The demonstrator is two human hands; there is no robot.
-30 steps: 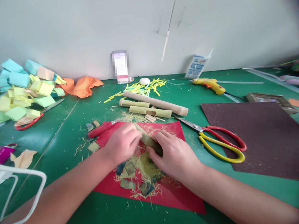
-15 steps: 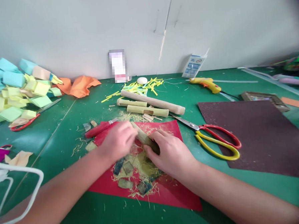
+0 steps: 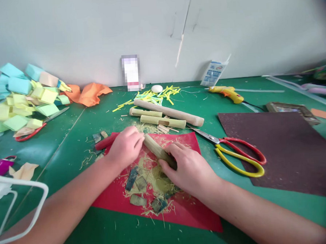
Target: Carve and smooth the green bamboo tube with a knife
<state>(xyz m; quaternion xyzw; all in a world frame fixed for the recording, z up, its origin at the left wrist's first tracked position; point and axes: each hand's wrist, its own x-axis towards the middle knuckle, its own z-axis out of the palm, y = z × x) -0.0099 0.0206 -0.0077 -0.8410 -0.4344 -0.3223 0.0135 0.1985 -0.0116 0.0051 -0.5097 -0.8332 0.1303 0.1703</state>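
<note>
My right hand [image 3: 185,164] is wrapped round the lower end of a pale green bamboo stick [image 3: 156,146], which lies slanted over a red sheet [image 3: 197,218]. At the stick's upper end my left hand [image 3: 128,145] has its fingers pressed together; what they hold, if anything, is too small to tell. A red-handled tool [image 3: 105,142] lies partly hidden behind my left hand. Shavings and dark green bark pieces [image 3: 141,183] are scattered on the sheet below the stick.
Behind the sheet lie two cut bamboo pieces [image 3: 163,121] and a longer stick [image 3: 169,112]. To the right are large scissors [image 3: 235,149], a dark sheet [image 3: 279,145] and a yellow glue gun [image 3: 228,93]. Folded paper [image 3: 19,86] fills the left; a white frame [image 3: 44,201] stands at front left.
My left hand has shifted slightly up and left, showing more of the stick's upper end and covering more of the red-handled tool. My right hand keeps its grip.
</note>
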